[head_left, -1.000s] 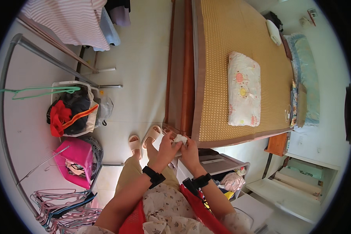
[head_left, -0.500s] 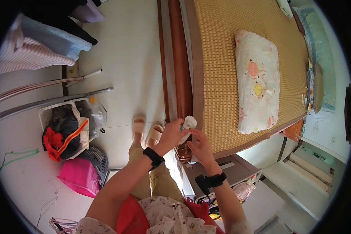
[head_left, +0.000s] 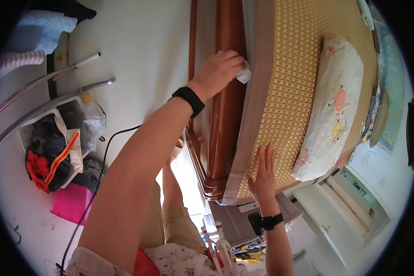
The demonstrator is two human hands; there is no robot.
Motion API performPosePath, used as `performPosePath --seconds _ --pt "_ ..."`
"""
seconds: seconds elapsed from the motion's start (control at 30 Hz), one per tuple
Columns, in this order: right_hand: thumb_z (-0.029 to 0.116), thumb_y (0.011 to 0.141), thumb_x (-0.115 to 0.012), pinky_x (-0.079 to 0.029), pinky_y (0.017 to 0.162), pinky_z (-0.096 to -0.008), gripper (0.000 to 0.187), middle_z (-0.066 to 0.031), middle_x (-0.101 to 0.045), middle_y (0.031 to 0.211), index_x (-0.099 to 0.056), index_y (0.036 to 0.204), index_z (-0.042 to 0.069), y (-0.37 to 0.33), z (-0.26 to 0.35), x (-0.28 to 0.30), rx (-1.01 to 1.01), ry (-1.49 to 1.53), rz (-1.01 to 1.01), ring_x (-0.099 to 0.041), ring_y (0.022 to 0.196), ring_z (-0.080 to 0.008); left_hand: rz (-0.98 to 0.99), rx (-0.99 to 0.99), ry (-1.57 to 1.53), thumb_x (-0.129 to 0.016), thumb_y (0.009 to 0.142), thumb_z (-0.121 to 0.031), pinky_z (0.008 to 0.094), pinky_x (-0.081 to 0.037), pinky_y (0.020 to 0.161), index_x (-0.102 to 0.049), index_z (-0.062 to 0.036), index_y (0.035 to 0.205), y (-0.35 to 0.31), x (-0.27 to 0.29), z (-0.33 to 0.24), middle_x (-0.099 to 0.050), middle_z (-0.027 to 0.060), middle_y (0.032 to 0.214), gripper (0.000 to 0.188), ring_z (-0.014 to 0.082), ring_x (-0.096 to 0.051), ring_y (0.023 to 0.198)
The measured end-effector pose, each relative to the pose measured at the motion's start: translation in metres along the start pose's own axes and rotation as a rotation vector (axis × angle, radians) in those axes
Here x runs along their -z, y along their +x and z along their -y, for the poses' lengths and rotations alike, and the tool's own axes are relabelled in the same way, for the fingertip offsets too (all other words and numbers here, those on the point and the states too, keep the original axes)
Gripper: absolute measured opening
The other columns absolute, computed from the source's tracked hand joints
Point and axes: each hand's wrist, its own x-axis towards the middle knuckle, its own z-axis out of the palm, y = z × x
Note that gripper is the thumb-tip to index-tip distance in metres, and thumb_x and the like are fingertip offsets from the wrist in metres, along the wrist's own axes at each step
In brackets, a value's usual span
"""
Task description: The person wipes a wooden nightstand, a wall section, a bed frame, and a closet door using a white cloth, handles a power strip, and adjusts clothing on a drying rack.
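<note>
My left hand [head_left: 217,73] reaches far forward over the bed's glossy brown wooden side rail [head_left: 227,110]. Its fingers are closed round a crumpled white wipe [head_left: 244,75], which shows past the fingertips beside the mattress edge. My right hand [head_left: 264,178] rests with fingers stretched out on the near corner of the woven straw mat [head_left: 285,110], holding nothing. To the right of that hand, a white pillow [head_left: 333,110] with pink and yellow prints lies on the mat.
A grey-brown cabinet [head_left: 227,221] stands below the bed's near end. On the left are metal poles [head_left: 85,86], a white basket [head_left: 55,112] of dark and red items and a pink bin [head_left: 72,202]. A black cable [head_left: 106,158] hangs beside my left arm.
My left hand has carried the wipe forward along the rail. My right hand has left the wipe and come down flat on the mat. My view has shifted closer to the bed.
</note>
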Motion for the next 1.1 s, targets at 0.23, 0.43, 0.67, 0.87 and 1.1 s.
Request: performPosePath --seconds 0.23,0.43,0.67,0.87,1.1 --pt "-0.012 0.072 -0.068 -0.039 0.124 -0.0475 0.109 -0.0201 -0.017 0.176 -0.024 0.169 0.012 -0.007 -0.014 -0.009 0.039 0.011 -0.059 -0.021 0.160 -0.0459 0.122 -0.132 -0.156 -0.067 0.090 -0.005 0.0412 -0.048 0.120 -0.069 -0.0014 0.124 -0.148 -0.057 -0.109 -0.062 0.0134 0.140 0.034 0.0299 -0.054 0.139" --pt "-0.011 0.074 -0.071 -0.043 0.121 -0.0488 0.110 -0.0192 -0.018 0.176 -0.023 0.169 0.015 -0.004 -0.021 -0.013 0.100 -0.025 -0.117 -0.023 0.159 -0.0465 0.078 -0.119 -0.137 -0.068 0.088 -0.003 0.0404 -0.055 0.104 -0.072 -0.0078 0.116 -0.158 -0.058 -0.110 -0.066 0.0087 0.125 0.029 0.0290 -0.060 0.122" --pt "-0.005 0.075 -0.076 -0.044 0.121 -0.0488 0.110 -0.0167 -0.019 0.176 -0.024 0.169 0.019 0.001 -0.032 -0.022 0.175 0.024 -0.152 -0.024 0.159 -0.0451 -0.008 -0.043 0.001 -0.063 0.088 0.000 0.0351 -0.062 0.081 -0.074 -0.0135 0.108 -0.148 -0.057 -0.112 -0.070 0.0048 0.110 0.027 0.0245 -0.064 0.106" --pt "-0.001 0.078 -0.079 -0.042 0.122 -0.0485 0.108 -0.0158 -0.018 0.177 -0.025 0.169 0.019 -0.005 -0.042 -0.015 0.163 0.080 -0.056 -0.024 0.160 -0.0418 0.149 -0.101 -0.027 -0.068 0.090 -0.011 0.0339 -0.055 0.098 -0.071 -0.0094 0.115 -0.282 -0.090 -0.216 -0.063 0.0007 0.128 0.026 0.0219 -0.056 0.118" --pt "0.002 0.077 -0.081 -0.038 0.125 -0.0497 0.112 -0.0154 -0.014 0.178 -0.022 0.170 0.021 -0.010 -0.039 -0.022 0.155 0.011 -0.043 -0.020 0.161 -0.0419 0.333 -0.055 -0.048 -0.067 0.088 -0.008 0.0309 -0.056 0.099 -0.075 -0.0091 0.105 -0.226 -0.078 -0.200 -0.069 0.0004 0.111 0.019 0.0242 -0.057 0.114"
